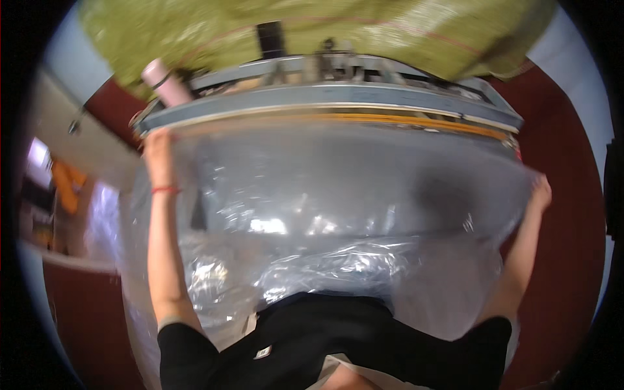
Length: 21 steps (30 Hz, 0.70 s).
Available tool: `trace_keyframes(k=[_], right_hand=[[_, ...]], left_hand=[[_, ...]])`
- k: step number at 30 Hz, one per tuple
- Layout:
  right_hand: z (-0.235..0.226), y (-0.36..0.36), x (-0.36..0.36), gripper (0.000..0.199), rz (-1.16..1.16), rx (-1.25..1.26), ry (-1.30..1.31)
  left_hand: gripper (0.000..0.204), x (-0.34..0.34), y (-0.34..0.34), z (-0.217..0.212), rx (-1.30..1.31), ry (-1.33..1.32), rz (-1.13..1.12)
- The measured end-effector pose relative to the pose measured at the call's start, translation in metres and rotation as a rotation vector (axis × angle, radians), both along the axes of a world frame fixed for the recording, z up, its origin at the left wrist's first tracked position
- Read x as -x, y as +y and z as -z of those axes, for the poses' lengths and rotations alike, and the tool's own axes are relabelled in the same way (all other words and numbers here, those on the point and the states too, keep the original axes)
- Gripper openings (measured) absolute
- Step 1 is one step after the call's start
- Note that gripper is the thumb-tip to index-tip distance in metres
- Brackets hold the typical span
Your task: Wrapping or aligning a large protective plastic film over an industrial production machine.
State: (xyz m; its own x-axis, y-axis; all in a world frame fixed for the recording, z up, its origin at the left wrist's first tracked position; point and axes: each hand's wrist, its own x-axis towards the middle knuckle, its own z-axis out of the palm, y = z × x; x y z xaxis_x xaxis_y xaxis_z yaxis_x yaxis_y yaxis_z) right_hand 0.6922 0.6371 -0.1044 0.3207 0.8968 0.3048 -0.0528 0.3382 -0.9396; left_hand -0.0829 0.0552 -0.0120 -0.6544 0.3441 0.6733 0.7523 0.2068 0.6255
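Note:
A wide sheet of clear plastic film (312, 175) is stretched between my two hands in front of a long blue-grey metal machine (312, 96). My left hand (159, 153) is closed on the film's far left corner, close to the machine's left end. At the right, lower than the machine's right end, my right hand (541, 192) grips the film's other far corner. The film's far edge runs along an orange strip (416, 121) on the machine. Toward my body the film hangs in shiny, crumpled folds.
A pink bottle (168, 84) leans at the machine's left end. Behind stands a large yellow-green woven sheet (390, 32) with a small black panel (270, 40) before it. Dark red floor (559, 260) shows at both sides. Orange items (67, 185) sit far left, blurred.

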Motion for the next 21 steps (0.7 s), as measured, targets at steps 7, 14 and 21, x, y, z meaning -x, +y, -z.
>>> trace_keyframes(k=[7, 14, 21], right_hand=[[0.022, -0.009, 0.178, 0.019, 0.281, -0.116, -0.664], [0.015, 0.008, 0.207, 0.018, 0.111, -0.101, -0.372], [0.007, 0.012, 0.212, 0.016, -0.022, 0.078, -0.202]], left_hand=[[0.018, 0.073, 0.003, 0.101, -0.182, -0.438, -0.178], [0.018, 0.127, 0.024, 0.125, -0.256, -0.418, -0.080], [0.017, 0.161, -0.021, 0.134, -0.173, -0.414, -0.132]])
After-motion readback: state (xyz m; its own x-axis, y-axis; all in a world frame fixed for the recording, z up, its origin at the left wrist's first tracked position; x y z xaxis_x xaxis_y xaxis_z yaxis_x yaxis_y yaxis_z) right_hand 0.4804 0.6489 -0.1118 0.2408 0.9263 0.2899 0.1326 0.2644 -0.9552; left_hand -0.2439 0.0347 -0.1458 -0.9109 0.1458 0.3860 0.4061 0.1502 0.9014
